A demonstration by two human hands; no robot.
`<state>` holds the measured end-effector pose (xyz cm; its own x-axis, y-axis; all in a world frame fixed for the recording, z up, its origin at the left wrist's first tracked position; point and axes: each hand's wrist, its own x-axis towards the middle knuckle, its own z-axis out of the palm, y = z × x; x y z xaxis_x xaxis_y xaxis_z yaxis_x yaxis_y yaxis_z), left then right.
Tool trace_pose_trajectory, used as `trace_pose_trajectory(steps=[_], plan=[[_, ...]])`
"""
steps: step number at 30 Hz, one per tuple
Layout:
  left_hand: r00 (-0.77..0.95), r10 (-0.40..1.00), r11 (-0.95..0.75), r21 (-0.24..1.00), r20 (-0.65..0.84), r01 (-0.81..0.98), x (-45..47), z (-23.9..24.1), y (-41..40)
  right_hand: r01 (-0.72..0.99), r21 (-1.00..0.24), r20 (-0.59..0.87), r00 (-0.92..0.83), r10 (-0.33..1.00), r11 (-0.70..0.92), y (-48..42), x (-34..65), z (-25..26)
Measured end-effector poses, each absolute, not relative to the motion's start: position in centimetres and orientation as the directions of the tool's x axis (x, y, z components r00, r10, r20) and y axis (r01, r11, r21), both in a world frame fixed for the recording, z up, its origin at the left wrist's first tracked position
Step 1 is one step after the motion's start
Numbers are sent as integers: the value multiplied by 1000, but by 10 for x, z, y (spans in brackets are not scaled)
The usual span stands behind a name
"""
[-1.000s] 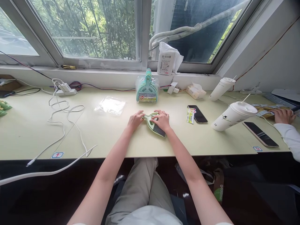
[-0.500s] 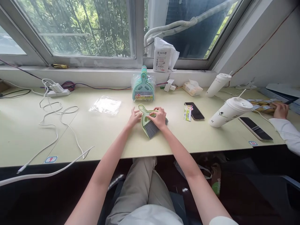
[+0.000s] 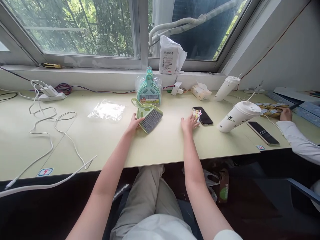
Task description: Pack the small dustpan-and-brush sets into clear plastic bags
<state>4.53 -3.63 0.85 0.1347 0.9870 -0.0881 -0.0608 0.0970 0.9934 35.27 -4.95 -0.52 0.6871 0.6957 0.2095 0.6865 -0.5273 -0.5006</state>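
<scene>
Left hand [image 3: 135,124] closed on the side of green dustpan and brush [image 3: 147,116], mid tabletop [image 3: 155,151]; long axis slants, handle toward back-left corner, bristles front-right. Right hand [image 3: 189,124] part open, fingers at small card [image 3: 197,114] by phone [image 3: 206,116]; can't tell if gripped. Dustpan stack [image 3: 149,89] near back edge.

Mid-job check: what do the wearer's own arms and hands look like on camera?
Left hand and right hand are ungloved, wrists without watch or band. Forearms are uncovered; a short white sleeve edges the right arm. The left sleeve is out of view.
</scene>
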Motion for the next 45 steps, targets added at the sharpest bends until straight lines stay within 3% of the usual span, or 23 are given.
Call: trace_pose_trajectory(steps=[4, 10, 12, 16, 21, 24, 27, 30, 32, 37, 42, 45], plan=[[95, 995, 36, 993, -25, -116, 42, 10, -36, 723, -452, 125, 632, 765, -523, -47, 350, -13], [54, 998, 50, 985, -41, -167, 40, 7, -32, 863, -495, 212, 230, 950, -98, -47, 326, -5], [47, 998, 51, 982, -43, -180, 39, 5, -30, 866, -488, 243, 258, 935, -113, -48, 326, -5], [44, 998, 62, 983, -55, -174, 38, 5, -30, 807, -498, 193, 460, 867, -317, -49, 335, -9], [46, 996, 82, 980, -74, -182, 38, 7, -30, 731, -616, 152, 476, 866, -294, -44, 344, -11], [43, 996, 89, 978, -82, -191, 38, 8, -30, 616, -756, 126, 466, 876, -220, -43, 340, -5], [64, 995, 84, 973, -72, -213, 39, 10, -32, 319, -948, 119, 275, 954, 26, -49, 330, 8], [171, 983, 99, 977, -66, -190, 42, 13, -38, 3, -976, 217, 58, 974, 217, -61, 317, 26], [270, 960, 124, 978, -74, -170, 45, 14, -43, -52, -971, 236, -36, 971, 234, -70, 307, 34], [410, 907, 180, 968, -94, -176, 51, 14, -51, 157, -976, 113, -233, 966, 152, -74, 283, 30], [419, 906, 144, 976, -63, -164, 51, 11, -47, 580, -796, 205, -10, 979, 172, -63, 270, 12], [383, 924, 77, 984, -8, -164, 51, 8, -44, 722, -678, 253, 48, 966, 141, -62, 265, 6]])
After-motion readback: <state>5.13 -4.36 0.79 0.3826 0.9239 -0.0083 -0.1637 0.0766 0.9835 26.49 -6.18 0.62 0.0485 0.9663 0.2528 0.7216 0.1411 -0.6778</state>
